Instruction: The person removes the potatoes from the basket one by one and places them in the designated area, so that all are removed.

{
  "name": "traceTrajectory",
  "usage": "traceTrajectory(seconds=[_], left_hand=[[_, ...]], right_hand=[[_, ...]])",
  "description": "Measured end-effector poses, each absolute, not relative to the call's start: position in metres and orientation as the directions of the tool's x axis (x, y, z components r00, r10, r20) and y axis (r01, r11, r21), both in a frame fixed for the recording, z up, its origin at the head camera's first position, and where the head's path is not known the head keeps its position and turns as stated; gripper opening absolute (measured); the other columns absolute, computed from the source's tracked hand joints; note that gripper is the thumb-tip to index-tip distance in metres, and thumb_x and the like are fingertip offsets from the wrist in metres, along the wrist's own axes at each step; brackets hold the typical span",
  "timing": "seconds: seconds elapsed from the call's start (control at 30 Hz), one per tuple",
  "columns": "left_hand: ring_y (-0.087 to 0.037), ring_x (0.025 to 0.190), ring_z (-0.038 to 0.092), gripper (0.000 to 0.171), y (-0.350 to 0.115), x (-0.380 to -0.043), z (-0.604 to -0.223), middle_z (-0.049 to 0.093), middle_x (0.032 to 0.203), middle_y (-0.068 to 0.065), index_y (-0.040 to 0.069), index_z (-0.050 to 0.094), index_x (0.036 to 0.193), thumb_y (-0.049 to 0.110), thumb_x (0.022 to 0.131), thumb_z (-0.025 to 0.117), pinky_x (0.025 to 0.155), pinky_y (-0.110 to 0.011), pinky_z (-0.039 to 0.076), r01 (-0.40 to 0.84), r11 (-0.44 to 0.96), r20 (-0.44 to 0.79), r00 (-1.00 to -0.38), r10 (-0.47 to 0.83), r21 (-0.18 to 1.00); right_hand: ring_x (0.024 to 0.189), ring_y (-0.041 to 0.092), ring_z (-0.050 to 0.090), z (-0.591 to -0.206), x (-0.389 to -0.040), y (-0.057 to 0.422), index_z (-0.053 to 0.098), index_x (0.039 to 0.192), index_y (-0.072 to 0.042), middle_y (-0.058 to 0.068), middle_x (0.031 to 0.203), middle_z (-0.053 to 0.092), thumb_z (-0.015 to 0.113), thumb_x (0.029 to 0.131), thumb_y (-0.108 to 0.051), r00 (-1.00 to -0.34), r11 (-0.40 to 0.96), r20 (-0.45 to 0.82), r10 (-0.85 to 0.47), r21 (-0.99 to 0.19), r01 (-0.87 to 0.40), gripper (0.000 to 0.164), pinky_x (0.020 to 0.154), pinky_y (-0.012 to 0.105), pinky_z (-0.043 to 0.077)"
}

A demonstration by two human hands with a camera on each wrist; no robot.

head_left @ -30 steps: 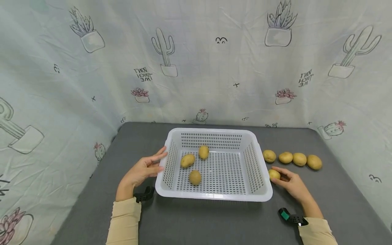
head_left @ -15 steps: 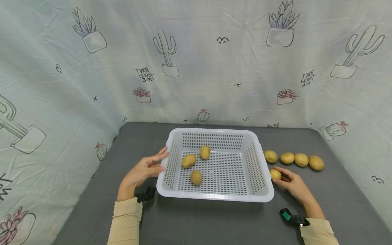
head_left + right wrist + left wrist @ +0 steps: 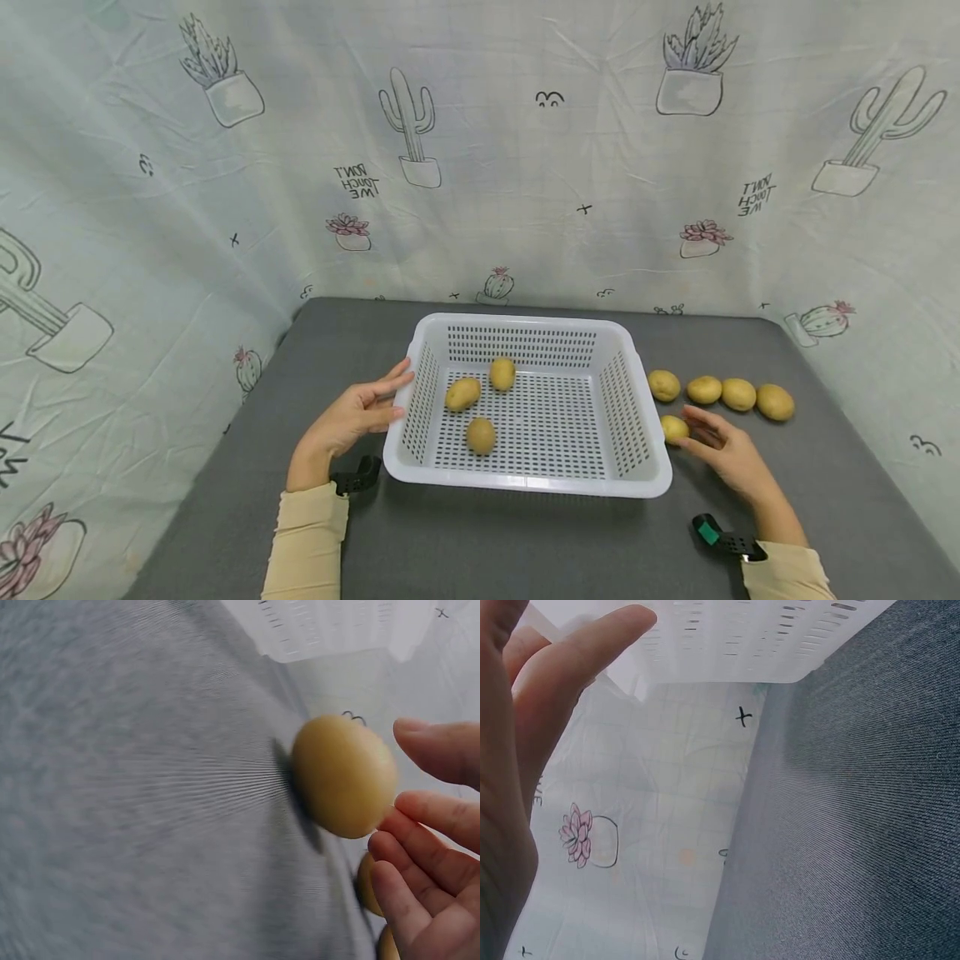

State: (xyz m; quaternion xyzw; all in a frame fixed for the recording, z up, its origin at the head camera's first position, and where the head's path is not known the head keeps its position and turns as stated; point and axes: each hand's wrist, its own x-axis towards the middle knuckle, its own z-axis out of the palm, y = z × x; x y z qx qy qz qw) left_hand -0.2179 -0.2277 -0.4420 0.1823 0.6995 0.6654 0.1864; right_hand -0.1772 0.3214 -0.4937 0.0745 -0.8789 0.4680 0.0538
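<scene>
Right-wrist-view fingers [image 3: 429,846], thumb [image 3: 446,752] off potato [image 3: 343,776]

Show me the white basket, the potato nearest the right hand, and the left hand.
White basket [image 3: 527,482], head view, on its front rim.
Nearest potato [image 3: 344,777], right wrist view, middle of its side.
Left hand [image 3: 343,422], head view, between wrist and fingers.

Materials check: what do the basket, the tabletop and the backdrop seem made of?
Basket: probably molded plastic, slightly glossy; even slots, highlight on the rim.
Tabletop: likely cloth-covered, matte gray; fine weave in the left wrist view.
Backdrop: thin printed sheet, creased; fabric or plastic, can't tell.
</scene>
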Motion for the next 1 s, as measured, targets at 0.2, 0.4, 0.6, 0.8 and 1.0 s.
traceTrajectory(seconds=[0.2, 0.4, 0.6, 0.8, 1.0], left_hand=[[-0.016, 0.116, 0.058, 0.065, -0.228, -0.218, -0.442, 0.007, 0.16, -0.004, 0.001, 0.033, 0.145, 0.004, 0.089, 0.064, 0.082, -0.03, 0.054, 0.01, 0.048, -0.015, -0.865, 0.501, 0.999], [-0.013, 0.118, 0.056, 0.065, -0.228, -0.218, -0.442, 0.006, 0.16, -0.004, 0.0, 0.032, 0.145, 0.005, 0.089, 0.064, 0.083, -0.03, 0.054, 0.003, 0.035, -0.015, -0.859, 0.512, 0.999], [-0.014, 0.124, 0.051, 0.065, -0.227, -0.217, -0.441, 0.004, 0.16, -0.004, 0.001, 0.031, 0.146, 0.007, 0.09, 0.063, 0.084, -0.029, 0.053, 0.0, 0.034, -0.017, -0.855, 0.518, 0.999], [-0.013, 0.124, 0.05, 0.064, -0.226, -0.217, -0.441, 0.003, 0.16, -0.005, 0.001, 0.03, 0.147, 0.005, 0.091, 0.062, 0.085, -0.028, 0.053, 0.001, 0.034, -0.018, -0.849, 0.527, 0.999], [-0.009, 0.122, 0.052, 0.064, -0.227, -0.217, -0.44, 0.004, 0.161, -0.004, 0.001, 0.031, 0.146, 0.004, 0.09, 0.062, 0.084, -0.027, 0.053, -0.007, 0.033, -0.023, -0.854, 0.519, 0.999]], right_hand=[[0.108, -0.023, 0.039, -0.479, -0.173, 0.323, 0.043, 0.135, 0.011, -0.021, 0.125, 0.048, 0.066, 0.089, -0.01, -0.981, 0.534, 0.176, -0.08, -0.824, -0.192, 0.055, 0.085, 0.001, 0.038], [0.112, -0.019, 0.043, -0.463, -0.172, 0.322, 0.041, 0.133, 0.016, -0.028, 0.122, 0.048, 0.064, 0.088, 0.0, -0.961, 0.469, 0.251, -0.114, -0.839, -0.275, 0.053, 0.088, 0.001, 0.036], [0.116, -0.014, 0.044, -0.437, -0.171, 0.316, 0.04, 0.138, 0.009, -0.025, 0.128, 0.047, 0.059, 0.091, 0.002, -0.947, 0.436, 0.289, -0.142, -0.84, -0.322, 0.051, 0.089, 0.003, 0.037], [0.122, -0.005, 0.046, -0.408, -0.174, 0.307, 0.038, 0.139, 0.009, -0.012, 0.133, 0.052, 0.052, 0.09, 0.014, -0.92, 0.204, 0.347, -0.184, -0.902, -0.381, 0.052, 0.094, 0.006, 0.038], [0.125, -0.002, 0.045, -0.384, -0.181, 0.292, 0.039, 0.141, 0.005, -0.008, 0.136, 0.052, 0.052, 0.091, 0.011, -0.921, 0.161, 0.327, -0.213, -0.918, -0.363, 0.052, 0.093, 0.008, 0.041]])
